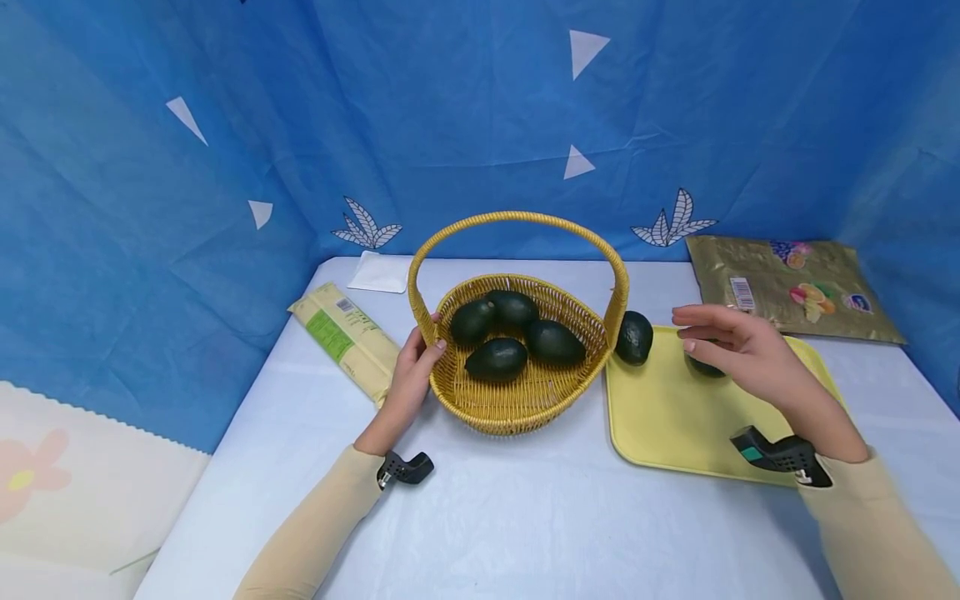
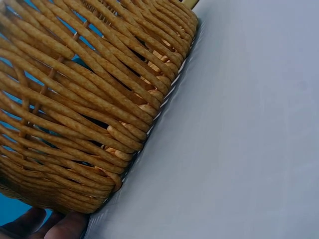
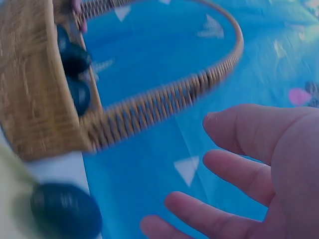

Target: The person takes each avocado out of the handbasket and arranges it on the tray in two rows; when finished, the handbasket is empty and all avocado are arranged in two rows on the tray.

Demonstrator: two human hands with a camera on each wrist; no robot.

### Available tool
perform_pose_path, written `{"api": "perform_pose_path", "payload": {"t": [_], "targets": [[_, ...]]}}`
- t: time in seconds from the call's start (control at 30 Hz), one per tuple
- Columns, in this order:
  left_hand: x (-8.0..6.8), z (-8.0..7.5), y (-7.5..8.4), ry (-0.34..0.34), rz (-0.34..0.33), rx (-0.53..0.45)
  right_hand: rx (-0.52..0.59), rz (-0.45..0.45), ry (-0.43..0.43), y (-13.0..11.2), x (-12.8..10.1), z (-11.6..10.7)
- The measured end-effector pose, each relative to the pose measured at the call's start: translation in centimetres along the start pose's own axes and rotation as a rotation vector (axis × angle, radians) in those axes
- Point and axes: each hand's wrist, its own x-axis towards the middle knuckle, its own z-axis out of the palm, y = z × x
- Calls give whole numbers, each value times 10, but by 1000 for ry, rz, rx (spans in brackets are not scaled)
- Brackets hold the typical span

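The right hand (image 1: 731, 343) hovers with fingers spread and relaxed over the yellow tray (image 1: 667, 417); one avocado (image 1: 634, 337) lies just ahead-left of its fingertips, upright against the basket (image 1: 517, 392), another mostly hidden beneath the palm. The left hand (image 1: 411, 371) grips the basket's rim, its fingers largely hidden.

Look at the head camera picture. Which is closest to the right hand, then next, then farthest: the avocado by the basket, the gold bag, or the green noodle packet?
From the right hand:
1. Avocado on the tray's corner, just to its left beside the basket.
2. Gold bag, behind it at the back right; nearly as close.
3. Green noodle packet, far left, past the basket.
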Motion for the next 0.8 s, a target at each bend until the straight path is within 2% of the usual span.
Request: {"api": "perform_pose_path", "payload": {"t": [0.13,0.37,0.8], "targets": [[0,-1,-1,-9,-3,9,27,-59,-69,-21,8,19],[-1,-1,-1,-17,-3,7,-26,-126,-179,-51,25,52],[-1,0,1,-22,-6,-2,53,-147,-330,-64,71,116]]}}
